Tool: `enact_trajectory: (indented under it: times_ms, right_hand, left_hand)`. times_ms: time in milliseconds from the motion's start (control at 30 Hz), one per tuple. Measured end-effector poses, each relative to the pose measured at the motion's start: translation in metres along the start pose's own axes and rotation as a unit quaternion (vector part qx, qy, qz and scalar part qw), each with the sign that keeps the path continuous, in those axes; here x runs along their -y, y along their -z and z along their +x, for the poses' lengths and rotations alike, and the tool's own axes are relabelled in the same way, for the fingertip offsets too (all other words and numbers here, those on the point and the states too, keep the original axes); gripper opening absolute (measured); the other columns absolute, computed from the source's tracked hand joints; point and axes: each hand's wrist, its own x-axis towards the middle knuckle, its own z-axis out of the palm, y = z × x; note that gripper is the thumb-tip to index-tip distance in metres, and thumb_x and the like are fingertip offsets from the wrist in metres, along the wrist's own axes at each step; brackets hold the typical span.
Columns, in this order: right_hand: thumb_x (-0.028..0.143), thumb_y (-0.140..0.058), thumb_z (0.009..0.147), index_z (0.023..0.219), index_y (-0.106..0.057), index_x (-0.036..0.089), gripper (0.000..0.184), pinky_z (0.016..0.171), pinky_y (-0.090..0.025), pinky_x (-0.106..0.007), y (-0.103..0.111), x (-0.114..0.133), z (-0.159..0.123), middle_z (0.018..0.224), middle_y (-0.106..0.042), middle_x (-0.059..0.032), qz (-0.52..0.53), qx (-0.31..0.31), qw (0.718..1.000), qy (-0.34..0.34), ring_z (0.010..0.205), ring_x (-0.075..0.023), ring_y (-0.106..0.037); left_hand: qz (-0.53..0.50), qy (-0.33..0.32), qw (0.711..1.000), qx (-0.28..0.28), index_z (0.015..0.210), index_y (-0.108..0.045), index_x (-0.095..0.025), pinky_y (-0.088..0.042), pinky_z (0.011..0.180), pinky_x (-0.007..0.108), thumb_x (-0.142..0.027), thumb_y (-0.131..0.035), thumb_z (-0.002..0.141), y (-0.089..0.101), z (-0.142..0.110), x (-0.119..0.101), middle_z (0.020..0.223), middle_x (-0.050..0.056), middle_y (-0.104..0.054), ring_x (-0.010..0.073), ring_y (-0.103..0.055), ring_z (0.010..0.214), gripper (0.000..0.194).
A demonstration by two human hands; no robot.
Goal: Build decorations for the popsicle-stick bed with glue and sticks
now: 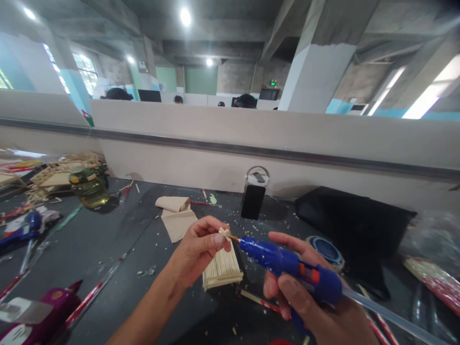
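My right hand [305,292] is wrapped round a blue glue gun [273,256], and a clear glue stick [381,306] sticks out of its back end. The gun's nozzle meets a small pale wooden piece [224,232], which my left hand [201,244] pinches between thumb and fingers. Its exact shape is too small to make out. Below my left hand lies a block built of thin wooden sticks [224,268], partly hidden by my fingers. A folded brown sheet of paper [178,223] lies behind my left wrist.
Toward the back stands a phone [253,201] against a cup with a handle [258,176]. A tape roll [325,251] and black cloth [345,225] are at right. A second blue glue gun [27,227], a jar [89,189] and a purple tool [43,311] lie left. Small scraps dot the table.
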Motion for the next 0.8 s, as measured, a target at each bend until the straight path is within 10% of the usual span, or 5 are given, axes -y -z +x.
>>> enact_trajectory:
  times_ms: [800]
  right_hand:
    - [0.053,-0.059,0.083,0.123,-0.052,0.028,0.048,0.049,-0.051,-0.028,-0.0025,-0.0014,-0.0014,0.063,-0.066,0.0018,-0.058,-0.038,0.996,0.062,0.050,-0.0178,-0.059]
  left_hand:
    - [0.027,-0.004,1.000,0.006,0.069,-0.069,-0.015,-0.047,0.060,0.019,-0.020,-0.085,0.061,0.0017,-0.0002,0.0002,0.072,0.000,-0.067,0.0093,-0.061,0.060,0.018]
